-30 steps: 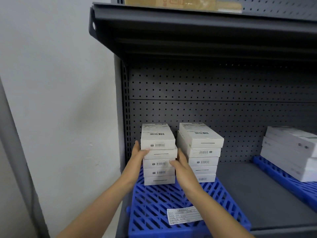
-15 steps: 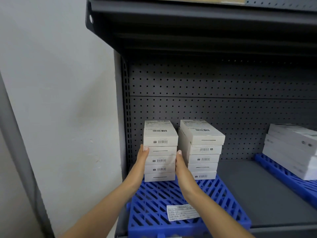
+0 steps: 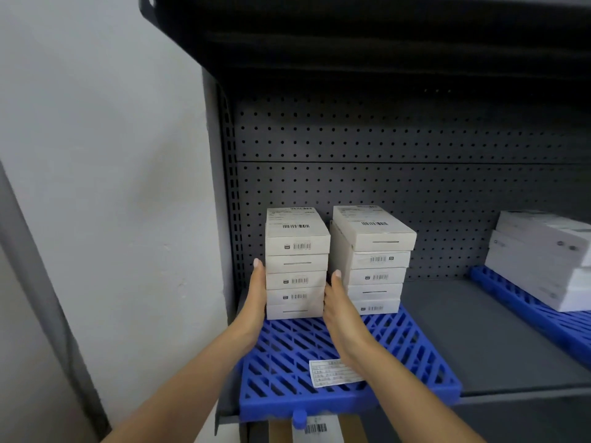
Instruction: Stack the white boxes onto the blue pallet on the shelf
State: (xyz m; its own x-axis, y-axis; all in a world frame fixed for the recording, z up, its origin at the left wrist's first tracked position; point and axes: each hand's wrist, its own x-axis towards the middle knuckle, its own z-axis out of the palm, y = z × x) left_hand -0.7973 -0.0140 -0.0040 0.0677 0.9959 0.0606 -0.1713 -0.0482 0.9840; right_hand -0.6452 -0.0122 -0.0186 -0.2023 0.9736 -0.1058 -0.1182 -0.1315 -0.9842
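Two stacks of small white boxes stand at the back of the blue pallet [image 3: 287, 362] on the grey shelf. The left stack [image 3: 295, 279] is several boxes high, with barcodes on the front faces. My left hand [image 3: 256, 302] lies flat against its left side and my right hand [image 3: 339, 308] against its right side, squeezing the stack between them. Its bottom box rests on the pallet. The right stack [image 3: 374, 260] stands just beside my right hand, its top box slightly askew.
A paper label [image 3: 332, 372] lies on the pallet's front part. Larger white boxes [image 3: 540, 260] sit on a second blue pallet [image 3: 527, 314] at the right. A dark upper shelf [image 3: 351, 43] overhangs. A white wall is at the left, and a barcoded box [image 3: 315, 428] shows below.
My hands slid down the sides of the left stack, and its uneven boxes now line up more squarely. The view has shifted slightly downward.
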